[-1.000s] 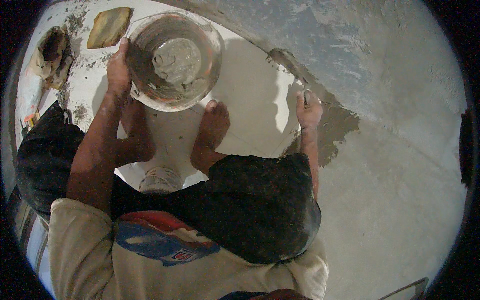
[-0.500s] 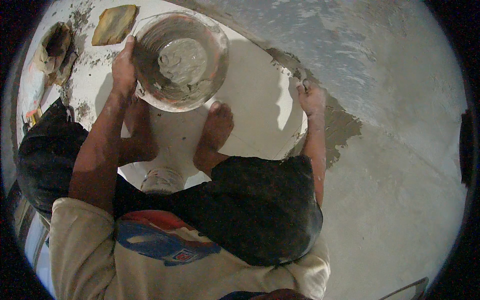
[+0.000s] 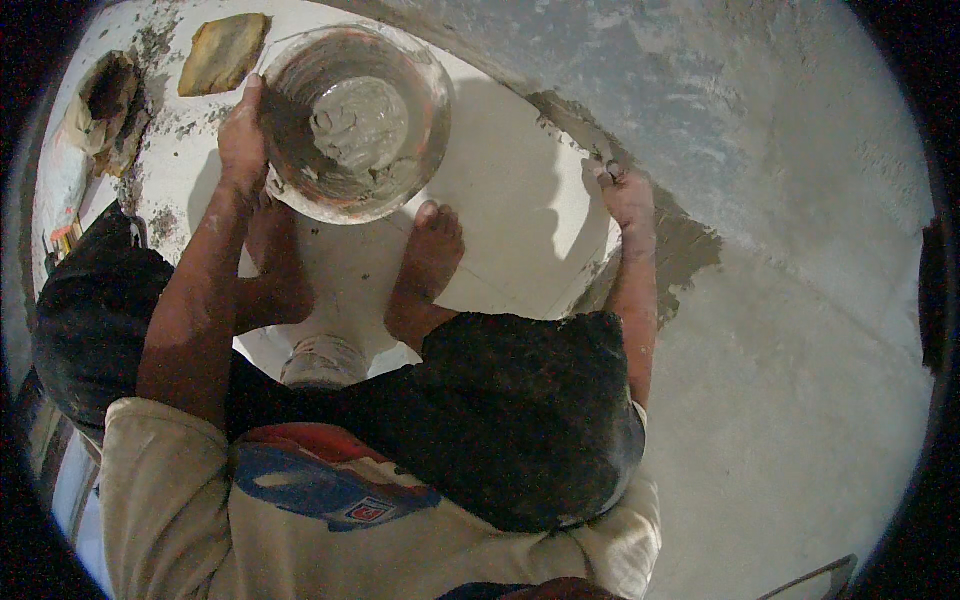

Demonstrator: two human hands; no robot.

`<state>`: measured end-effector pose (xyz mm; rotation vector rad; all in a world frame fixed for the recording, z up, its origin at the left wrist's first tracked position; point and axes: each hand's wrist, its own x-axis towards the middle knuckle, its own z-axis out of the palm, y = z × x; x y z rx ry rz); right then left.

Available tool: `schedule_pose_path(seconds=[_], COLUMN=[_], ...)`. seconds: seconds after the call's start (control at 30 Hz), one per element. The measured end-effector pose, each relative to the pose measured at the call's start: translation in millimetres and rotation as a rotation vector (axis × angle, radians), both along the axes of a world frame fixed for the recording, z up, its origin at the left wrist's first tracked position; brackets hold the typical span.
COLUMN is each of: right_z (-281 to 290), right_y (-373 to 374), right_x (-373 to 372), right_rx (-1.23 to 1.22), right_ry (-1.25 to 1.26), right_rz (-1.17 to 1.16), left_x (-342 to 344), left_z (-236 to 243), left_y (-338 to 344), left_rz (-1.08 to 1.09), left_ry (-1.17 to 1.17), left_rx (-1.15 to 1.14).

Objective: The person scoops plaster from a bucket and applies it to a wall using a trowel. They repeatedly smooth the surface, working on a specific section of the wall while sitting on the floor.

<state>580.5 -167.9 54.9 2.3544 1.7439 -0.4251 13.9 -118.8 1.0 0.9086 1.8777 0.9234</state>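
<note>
My left hand [image 3: 243, 145] is closed on the left rim of a round, mortar-smeared bucket [image 3: 433, 125] standing in front of my feet. Grey wet mortar [image 3: 365, 125] lies in the bottom of this bucket. Over to the right, my right hand [image 3: 630, 197] is closed at the foot of the wall. A small dark curved piece shows at its fingers, but I cannot make out what it grips. Darker fresh mortar [image 3: 692, 255] runs along the wall's base, behind and beside that hand.
A yellowish-brown flat pad [image 3: 222, 55] lies on the light floor [image 3: 490, 150] beyond my left hand. Farther left is a crumpled open bag [image 3: 105, 95]. My bare feet [image 3: 430, 260] stand just below the bucket. The grey plastered wall [image 3: 790, 380] fills the right side.
My right hand has shifted slightly down along the wall's base and its wrist has turned a little. My left hand stays on the bucket's rim.
</note>
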Motion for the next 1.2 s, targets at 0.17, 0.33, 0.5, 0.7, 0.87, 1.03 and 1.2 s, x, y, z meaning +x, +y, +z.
schedule_pose_path(seconds=[0.17, 0.33, 0.5, 0.7, 0.87, 1.03, 1.2], right_z=[26, 27, 18, 7, 12, 49, 66], right_y=[-28, -28, 14, 7, -15, -45, -10], right_x=[43, 30, -47, -5, 50, 52, -30], right_rx=[0.078, 0.042, -0.058, -0.047, -0.09, -0.131, -0.159], right_ry=[0.108, 0.028, -0.109, -0.045, -0.114, -0.146, -0.089], right_rz=[-0.097, 0.08, 0.057, 0.046, -0.019, -0.144, 0.046], left_x=[5, 5, 3, 1, -1, 3, -5], left_z=[0, 14, 6, 2, -4, 4, 1], left_y=[-5, -3, 1, -1, -1, 1, -1], left_rz=[-0.011, 0.036, 0.023, -0.005, -0.018, -0.005, 0.059], left_ry=[-0.083, -0.18, -0.146, -0.133, -0.111, -0.043, -0.122], left_rx=[0.096, 0.013, -0.007, 0.021, -0.001, -0.05, -0.054])
